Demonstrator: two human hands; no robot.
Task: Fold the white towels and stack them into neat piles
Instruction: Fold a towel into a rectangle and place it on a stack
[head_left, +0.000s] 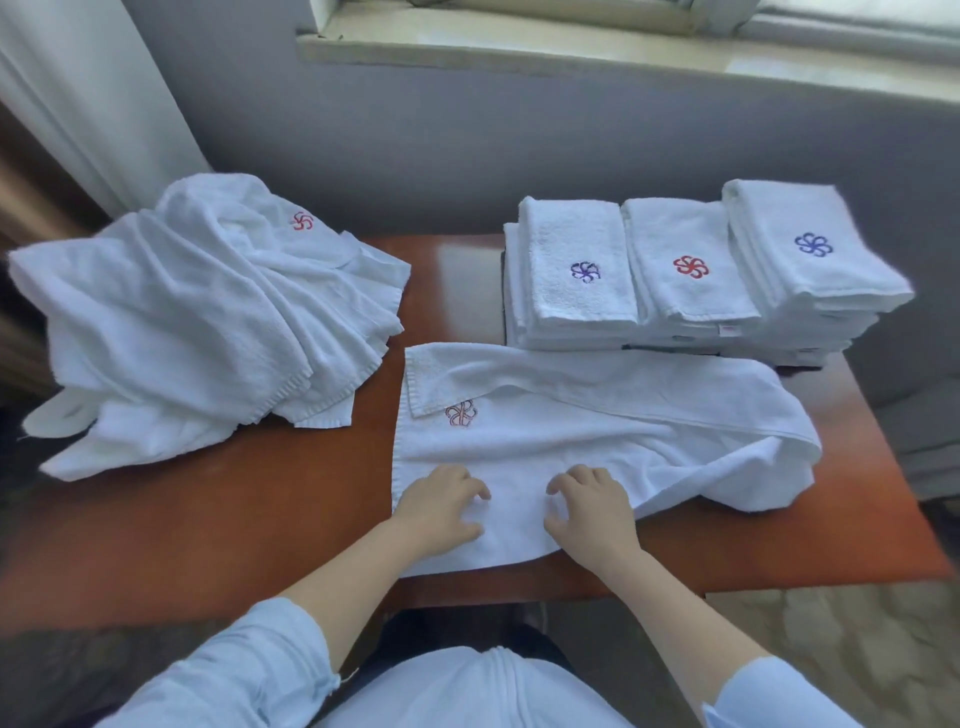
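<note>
Two hands lie palm-down on the towel (571, 431) at lower centre of the frame: left hand (441, 506) and right hand (589, 512), fingers loosely bent, pressing the cloth, not gripping it. Three folded stacks (691, 270) sit upper right on the table (208, 519); a loose heap (197, 312) lies upper left.

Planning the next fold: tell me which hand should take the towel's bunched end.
Right. The right hand rests on the towel nearer its bunched end, which lies on that side; the left hand would probably have to cross over it.
</note>
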